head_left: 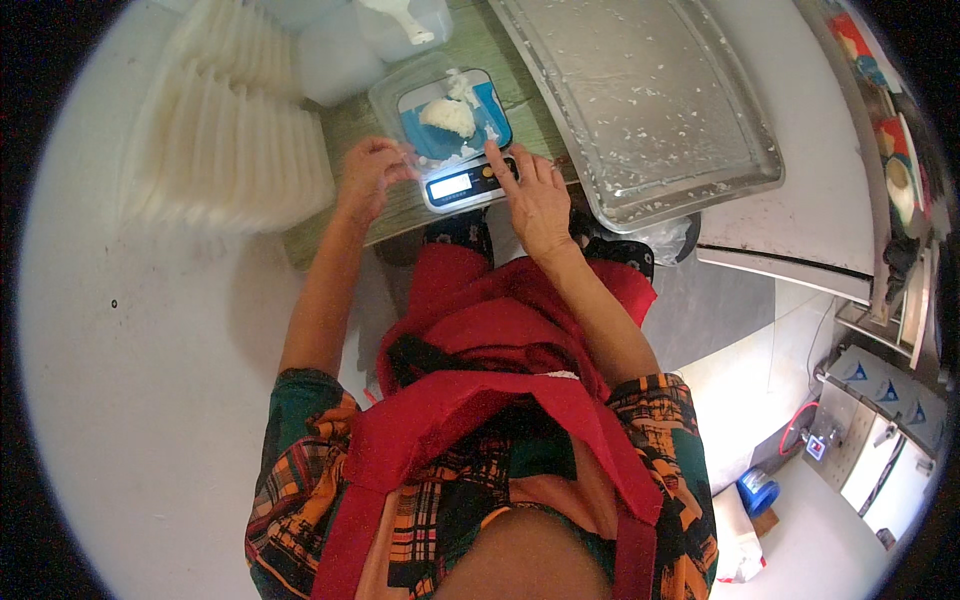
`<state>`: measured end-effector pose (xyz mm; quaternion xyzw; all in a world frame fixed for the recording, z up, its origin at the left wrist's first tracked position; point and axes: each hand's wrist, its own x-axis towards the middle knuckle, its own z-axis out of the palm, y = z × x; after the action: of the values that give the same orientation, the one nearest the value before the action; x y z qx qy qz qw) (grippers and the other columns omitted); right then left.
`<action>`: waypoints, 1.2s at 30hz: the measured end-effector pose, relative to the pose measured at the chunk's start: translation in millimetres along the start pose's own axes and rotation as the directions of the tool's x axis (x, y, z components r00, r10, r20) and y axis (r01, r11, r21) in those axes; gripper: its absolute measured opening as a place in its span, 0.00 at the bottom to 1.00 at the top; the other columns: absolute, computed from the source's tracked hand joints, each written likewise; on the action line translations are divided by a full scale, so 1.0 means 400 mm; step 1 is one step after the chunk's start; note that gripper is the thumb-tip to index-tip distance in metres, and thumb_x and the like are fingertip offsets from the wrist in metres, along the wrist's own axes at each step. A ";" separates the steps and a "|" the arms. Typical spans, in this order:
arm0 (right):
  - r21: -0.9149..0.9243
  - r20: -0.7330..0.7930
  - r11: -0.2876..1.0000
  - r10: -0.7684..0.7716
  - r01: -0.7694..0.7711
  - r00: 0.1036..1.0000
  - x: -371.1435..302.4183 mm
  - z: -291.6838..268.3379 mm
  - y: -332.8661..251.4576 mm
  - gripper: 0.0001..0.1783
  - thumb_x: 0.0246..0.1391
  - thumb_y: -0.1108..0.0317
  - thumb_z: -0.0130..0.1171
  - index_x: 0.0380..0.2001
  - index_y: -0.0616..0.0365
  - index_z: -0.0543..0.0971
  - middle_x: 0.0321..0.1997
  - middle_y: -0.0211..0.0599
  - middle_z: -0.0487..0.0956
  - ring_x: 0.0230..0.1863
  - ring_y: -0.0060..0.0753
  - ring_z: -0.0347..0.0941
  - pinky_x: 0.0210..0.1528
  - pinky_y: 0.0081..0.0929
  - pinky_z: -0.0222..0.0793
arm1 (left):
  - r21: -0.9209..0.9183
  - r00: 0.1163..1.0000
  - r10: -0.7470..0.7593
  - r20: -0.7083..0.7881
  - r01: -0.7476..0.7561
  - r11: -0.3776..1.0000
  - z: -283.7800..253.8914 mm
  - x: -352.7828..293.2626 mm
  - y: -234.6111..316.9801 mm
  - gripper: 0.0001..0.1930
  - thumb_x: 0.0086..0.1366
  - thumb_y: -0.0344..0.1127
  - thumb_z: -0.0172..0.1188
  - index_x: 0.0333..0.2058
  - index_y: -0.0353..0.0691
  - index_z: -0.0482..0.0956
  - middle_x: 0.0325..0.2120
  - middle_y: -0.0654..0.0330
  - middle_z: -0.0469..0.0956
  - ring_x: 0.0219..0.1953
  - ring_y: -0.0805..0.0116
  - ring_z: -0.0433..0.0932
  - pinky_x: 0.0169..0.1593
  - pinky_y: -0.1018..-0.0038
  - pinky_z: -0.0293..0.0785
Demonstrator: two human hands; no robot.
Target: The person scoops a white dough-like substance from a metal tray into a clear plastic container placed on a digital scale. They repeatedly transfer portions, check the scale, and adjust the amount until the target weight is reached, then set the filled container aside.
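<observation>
A kitchen scale (452, 187) with a lit display and a blue-and-white platform stands near the front edge of a wood-patterned board. On its platform sits a clear plastic container (385, 95), its walls hard to see, with a white crumbly lump (448, 118) and loose white bits. At its near left corner, my left hand (368, 178) has its fingers drawn together on what looks like the container's rim. My right hand (537, 205) is open, index finger stretched to the near right corner, its other fingers beside the scale's panel.
A large metal tray (690, 190), scattered with white bits, lies at the right. Stacked whitish ribbed trays (225, 150) stand at the left. Behind the scale are white plastic tubs (340, 60), one with a white scoop (402, 18). A wall (120, 400) borders my left side.
</observation>
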<state>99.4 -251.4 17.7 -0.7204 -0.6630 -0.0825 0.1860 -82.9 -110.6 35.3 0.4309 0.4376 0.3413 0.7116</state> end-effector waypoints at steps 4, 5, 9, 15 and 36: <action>0.019 -0.007 1.000 -0.019 0.019 1.000 -0.003 0.011 -0.003 0.31 0.44 0.69 0.46 0.56 0.45 0.56 0.48 0.38 0.66 0.44 0.38 0.63 0.46 0.42 0.59 | 0.030 1.000 -0.002 0.002 0.002 1.000 -0.002 0.002 0.001 0.05 0.48 0.23 0.53 0.26 0.31 0.67 0.29 0.48 0.72 0.30 0.60 0.74 0.29 0.67 0.76; 0.007 0.007 1.000 -0.018 0.018 1.000 -0.005 0.006 -0.007 0.31 0.45 0.69 0.46 0.56 0.46 0.56 0.48 0.38 0.66 0.44 0.38 0.63 0.46 0.42 0.59 | 0.042 1.000 -0.002 0.002 0.002 0.999 -0.003 0.003 0.002 0.05 0.48 0.23 0.53 0.26 0.31 0.67 0.29 0.48 0.72 0.30 0.60 0.74 0.29 0.67 0.76; 0.048 0.001 0.999 -0.005 0.005 1.000 -0.007 -0.014 -0.014 0.30 0.45 0.68 0.45 0.55 0.48 0.57 0.47 0.38 0.66 0.45 0.37 0.63 0.48 0.42 0.58 | 0.051 1.000 0.004 0.017 -0.004 0.999 0.003 0.000 0.006 0.06 0.48 0.23 0.52 0.26 0.30 0.66 0.29 0.48 0.71 0.29 0.60 0.73 0.28 0.66 0.76; 0.063 0.042 0.998 0.001 -0.004 0.999 -0.012 -0.037 -0.010 0.28 0.44 0.69 0.47 0.53 0.47 0.61 0.47 0.38 0.66 0.47 0.38 0.62 0.49 0.40 0.57 | 0.060 1.000 0.020 -0.009 -0.019 0.998 0.017 -0.003 0.009 0.06 0.49 0.23 0.52 0.27 0.30 0.66 0.29 0.48 0.71 0.28 0.60 0.73 0.26 0.67 0.76; 0.347 0.039 0.938 0.010 -0.023 0.999 -0.086 -0.079 -0.021 0.19 0.36 0.75 0.49 0.38 0.54 0.73 0.45 0.38 0.70 0.48 0.39 0.63 0.45 0.33 0.61 | 0.197 0.995 -0.042 0.087 0.024 0.980 -0.012 0.031 0.007 0.07 0.52 0.28 0.54 0.30 0.33 0.69 0.27 0.54 0.74 0.31 0.63 0.75 0.33 0.69 0.75</action>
<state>91.5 -294.8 35.5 -0.6832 -0.6645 0.0507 0.2985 -82.7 -97.4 32.5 0.5067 0.4434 0.2649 0.6903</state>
